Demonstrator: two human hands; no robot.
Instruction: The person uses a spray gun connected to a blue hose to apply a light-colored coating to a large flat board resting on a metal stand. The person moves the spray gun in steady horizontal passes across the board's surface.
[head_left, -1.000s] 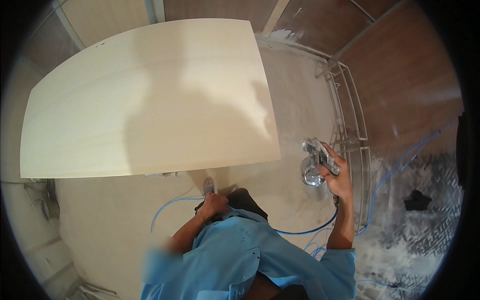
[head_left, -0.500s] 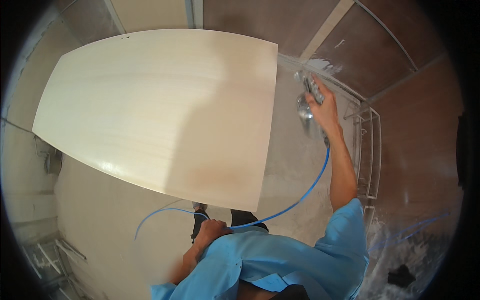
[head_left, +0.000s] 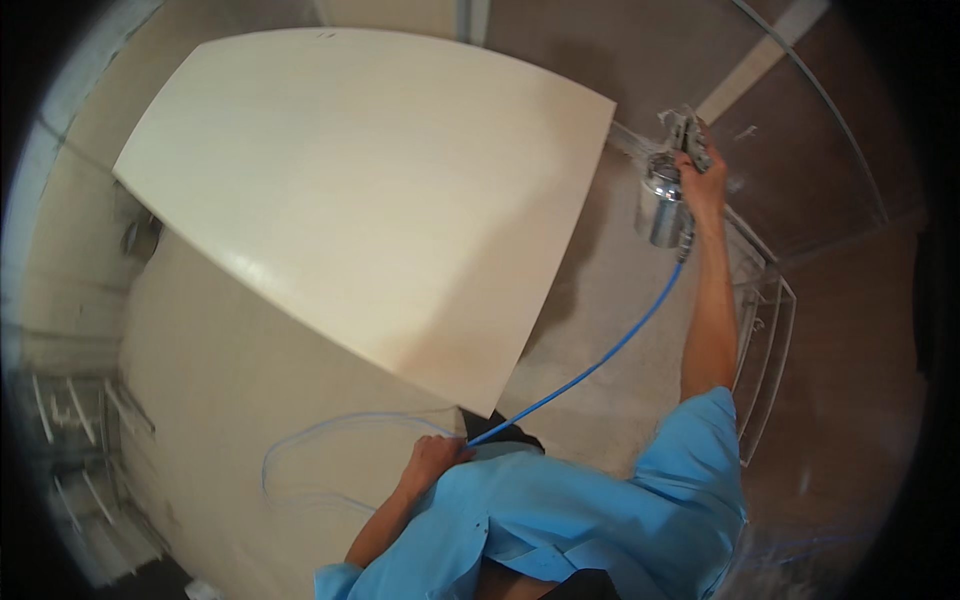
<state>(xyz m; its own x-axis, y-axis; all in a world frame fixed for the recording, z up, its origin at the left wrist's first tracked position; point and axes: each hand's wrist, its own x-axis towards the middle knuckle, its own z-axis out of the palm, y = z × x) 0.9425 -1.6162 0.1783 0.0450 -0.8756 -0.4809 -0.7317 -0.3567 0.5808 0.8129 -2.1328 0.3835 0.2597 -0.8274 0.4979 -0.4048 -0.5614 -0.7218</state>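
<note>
A paint spray gun [head_left: 687, 150] with a silvery metal cup [head_left: 661, 210] beneath it is gripped in my right hand [head_left: 706, 180], arm stretched out to the far right. From its handle a blue air hose [head_left: 600, 360] curves back to my waist. My left hand [head_left: 438, 456] is closed around that hose in front of my body. Before me lies a large pale panel [head_left: 370, 190] with curved sides and a straight right edge. The spray gun is just past the panel's far right corner, apart from it.
A metal rack [head_left: 765, 360] stands along the brown right wall [head_left: 840, 320]. Other metal frames [head_left: 80, 430] are at the lower left. A loop of the hose [head_left: 285, 440] trails over the pale floor [head_left: 220, 350]. Panelled walls [head_left: 600, 70] close off the far side.
My right hand has carried the spray gun farther right and slightly away, and its cup shows more plainly. The view has turned, so the panel appears tilted. My left hand stays on the hose.
</note>
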